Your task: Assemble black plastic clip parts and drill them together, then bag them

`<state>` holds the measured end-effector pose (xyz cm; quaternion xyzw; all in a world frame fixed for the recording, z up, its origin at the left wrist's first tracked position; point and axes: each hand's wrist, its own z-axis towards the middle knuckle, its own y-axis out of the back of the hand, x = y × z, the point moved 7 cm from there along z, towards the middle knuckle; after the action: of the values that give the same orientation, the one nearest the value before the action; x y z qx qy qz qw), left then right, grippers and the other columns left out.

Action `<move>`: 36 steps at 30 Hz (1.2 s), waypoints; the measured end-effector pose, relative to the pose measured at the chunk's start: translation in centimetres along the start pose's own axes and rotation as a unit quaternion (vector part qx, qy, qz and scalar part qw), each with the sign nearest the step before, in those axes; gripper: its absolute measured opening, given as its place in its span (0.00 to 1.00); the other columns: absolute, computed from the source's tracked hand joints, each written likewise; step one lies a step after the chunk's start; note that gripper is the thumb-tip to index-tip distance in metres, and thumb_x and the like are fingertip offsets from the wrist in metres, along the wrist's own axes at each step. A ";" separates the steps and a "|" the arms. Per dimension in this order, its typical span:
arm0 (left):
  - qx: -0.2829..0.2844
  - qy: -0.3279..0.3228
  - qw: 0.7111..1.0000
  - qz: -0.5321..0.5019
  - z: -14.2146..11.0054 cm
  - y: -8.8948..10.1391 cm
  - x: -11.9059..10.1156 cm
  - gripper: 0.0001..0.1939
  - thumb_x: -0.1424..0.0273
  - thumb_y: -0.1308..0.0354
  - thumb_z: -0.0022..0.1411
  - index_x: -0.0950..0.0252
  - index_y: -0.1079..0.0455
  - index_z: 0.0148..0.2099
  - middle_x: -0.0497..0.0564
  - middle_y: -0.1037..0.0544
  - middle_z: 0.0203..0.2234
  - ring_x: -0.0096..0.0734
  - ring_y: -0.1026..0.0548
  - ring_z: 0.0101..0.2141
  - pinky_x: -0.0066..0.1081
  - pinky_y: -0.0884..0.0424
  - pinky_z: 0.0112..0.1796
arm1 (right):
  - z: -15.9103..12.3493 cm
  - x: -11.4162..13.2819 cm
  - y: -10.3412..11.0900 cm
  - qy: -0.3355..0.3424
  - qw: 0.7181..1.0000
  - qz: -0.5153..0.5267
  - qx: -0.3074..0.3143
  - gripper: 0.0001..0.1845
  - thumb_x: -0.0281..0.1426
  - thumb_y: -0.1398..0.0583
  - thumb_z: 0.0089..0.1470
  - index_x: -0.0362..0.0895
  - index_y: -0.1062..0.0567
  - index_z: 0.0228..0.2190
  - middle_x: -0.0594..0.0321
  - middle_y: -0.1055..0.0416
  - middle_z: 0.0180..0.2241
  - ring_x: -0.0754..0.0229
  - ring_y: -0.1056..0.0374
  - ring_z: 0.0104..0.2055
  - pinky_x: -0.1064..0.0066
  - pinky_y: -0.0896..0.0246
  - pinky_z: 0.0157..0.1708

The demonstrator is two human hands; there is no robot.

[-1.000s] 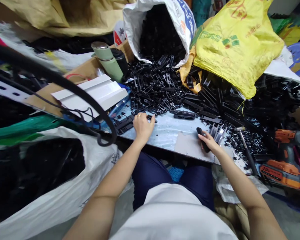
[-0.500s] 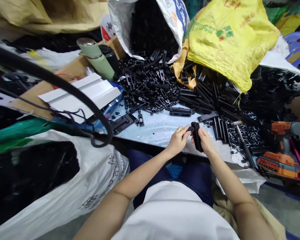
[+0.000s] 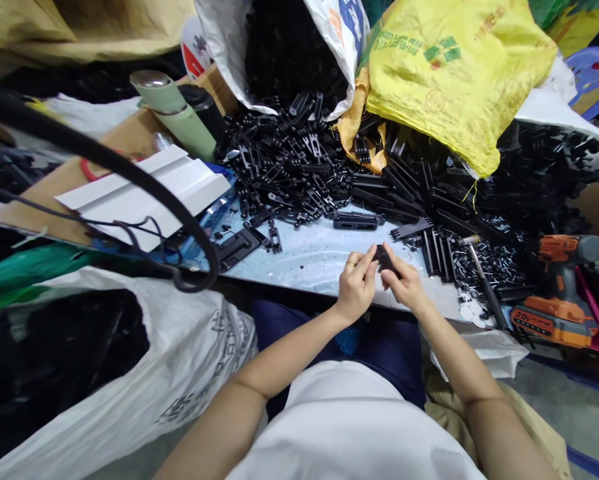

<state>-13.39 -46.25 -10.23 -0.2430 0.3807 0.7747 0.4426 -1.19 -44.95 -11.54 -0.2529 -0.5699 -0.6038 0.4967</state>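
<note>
Between my two hands, over the front edge of the table, is a black plastic part. My left hand pinches its left side with thumb and forefinger. On its right side, the fingers of my right hand close around it. Most of the part is hidden behind the fingers, so its full shape does not show. Just beyond my hands lie a long black part and a flat toothed black piece. Several black bars stand side by side to the right.
Heaped black parts spill from a white sack. Nearby are a yellow sack, a hammer, small metal pins, an orange cordless drill, a green flask and a black cable at left.
The black part has turned from upright, its long side showing, to mostly covered by my fingers. My right hand has shifted its grip and my left hand has closed in. The view has moved slightly.
</note>
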 end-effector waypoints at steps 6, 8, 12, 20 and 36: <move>-0.009 -0.022 0.999 -0.028 0.9 0.3 0.0 0.19 0.66 0.60 0.67 0.66 0.34 0.52 0.53 0.27 0.30 0.28 0.30 0.32 0.30 0.30 0.34 | -0.9 -0.4 -2.0 -0.018 0.997 0.015 -0.068 0.30 0.43 0.49 0.56 0.50 0.44 0.59 0.60 0.30 0.35 0.67 0.41 0.20 0.69 0.35 0.25; 0.016 -0.010 0.999 -0.043 0.7 -0.1 0.9 0.19 0.64 0.60 0.67 0.66 0.34 0.51 0.53 0.27 0.31 0.28 0.29 0.31 0.30 0.29 0.34 | -1.0 -1.2 -2.8 -0.029 0.998 0.023 -0.059 0.31 0.43 0.51 0.57 0.50 0.46 0.60 0.60 0.30 0.35 0.67 0.40 0.20 0.69 0.34 0.25; 0.048 0.141 0.985 -0.082 -2.1 -1.5 4.7 0.22 0.62 0.62 0.67 0.65 0.43 0.59 0.55 0.28 0.35 0.26 0.28 0.25 0.30 0.29 0.28 | 0.3 -3.1 -2.4 -0.024 0.997 -0.070 0.018 0.27 0.44 0.51 0.57 0.49 0.39 0.56 0.59 0.29 0.39 0.61 0.33 0.32 0.66 0.34 0.36; 0.227 0.036 0.963 0.139 -3.5 -2.0 5.2 0.28 0.77 0.50 0.54 0.61 0.43 0.59 0.61 0.35 0.52 0.49 0.38 0.55 0.53 0.39 0.51 | 6.3 -9.7 20.0 -0.128 0.876 -0.380 -0.269 0.21 0.34 0.53 0.57 0.38 0.33 0.48 0.48 0.34 0.46 0.52 0.40 0.50 0.56 0.47 0.51; 0.409 -0.110 0.851 0.311 -2.5 -4.3 4.1 0.19 0.80 0.54 0.60 0.64 0.33 0.51 0.55 0.25 0.31 0.37 0.28 0.36 0.38 0.36 0.41 | 7.6 -14.2 30.8 -0.366 0.643 -0.670 -0.060 0.23 0.16 0.59 0.54 0.25 0.30 0.44 0.34 0.37 0.47 0.49 0.46 0.51 0.48 0.62 0.50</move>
<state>-11.56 -44.80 -16.25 0.1779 0.6677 0.6675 0.2774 29.57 -28.96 -8.81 -0.0315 -0.6819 -0.6625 -0.3085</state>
